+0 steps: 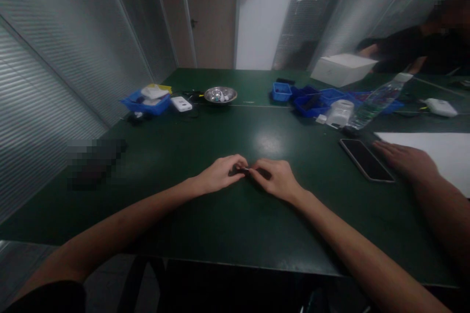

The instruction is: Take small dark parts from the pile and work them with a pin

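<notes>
Both of my hands meet over the middle of the green table. My left hand is closed in a pinch on a small dark object with a shiny bit at its tip. From the other side my right hand pinches at the same spot, its fingertips touching or nearly touching those of the left. The fingers cover most of the object, so its kind cannot be made out. Whether the right fingers grip this piece or another one is hidden.
A phone lies to the right, beside another person's hand and a white sheet. Farther back stand a metal bowl, blue trays, a blue basket, a tilted plastic bottle and a white box.
</notes>
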`<state>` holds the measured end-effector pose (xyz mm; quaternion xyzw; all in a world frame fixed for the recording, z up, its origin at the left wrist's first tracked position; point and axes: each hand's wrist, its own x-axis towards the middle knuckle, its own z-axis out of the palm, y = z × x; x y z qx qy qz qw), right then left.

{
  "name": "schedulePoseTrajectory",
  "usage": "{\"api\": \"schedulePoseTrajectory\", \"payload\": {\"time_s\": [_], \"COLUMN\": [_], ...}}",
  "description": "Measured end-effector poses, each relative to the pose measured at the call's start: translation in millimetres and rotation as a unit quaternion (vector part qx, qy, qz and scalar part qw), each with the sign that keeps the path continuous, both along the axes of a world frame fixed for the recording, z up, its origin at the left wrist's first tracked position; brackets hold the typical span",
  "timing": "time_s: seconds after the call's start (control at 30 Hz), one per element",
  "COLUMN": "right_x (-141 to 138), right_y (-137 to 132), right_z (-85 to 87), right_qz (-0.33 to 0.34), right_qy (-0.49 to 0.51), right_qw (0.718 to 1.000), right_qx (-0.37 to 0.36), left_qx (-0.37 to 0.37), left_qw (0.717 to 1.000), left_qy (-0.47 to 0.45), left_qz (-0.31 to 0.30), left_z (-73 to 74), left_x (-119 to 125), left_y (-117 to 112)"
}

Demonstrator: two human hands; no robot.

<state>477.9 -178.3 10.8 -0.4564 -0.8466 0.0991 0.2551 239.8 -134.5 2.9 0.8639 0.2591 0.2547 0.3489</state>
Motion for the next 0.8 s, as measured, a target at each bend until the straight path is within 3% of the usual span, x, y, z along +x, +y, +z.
{"api": "schedulePoseTrajectory", "payload": {"time_s": [0.2,0.37,0.6,0.8], "right_x": [19.2,27.4,27.6,28.4], "right_y": [-1.4,1.1,1.0,1.6], "right_z": [1.0,0.9,1.0,-0.1], "right_qz": [-0.016,-0.033,-0.032,-0.025], "right_qy": [-0.004,0.001,-0.002,-0.007], "right_qw": [1.000,0.999,0.999,1.000], "right_qx": [0.003,0.004,0.002,-0.002], "left_qx": [-0.009,-0.019,0.071,0.149], "left_qw": [0.999,0.997,0.989,0.940], "left_qy": [0.018,0.030,0.097,0.173], "left_qz": [-0.046,-0.063,0.082,0.252], "left_z": [4.1,5.2,-3.2,-9.2], "left_x": [-14.2,-41.6,-94.8,-175.4], "left_y": [3.8,23.2,75.2,119.1]}}
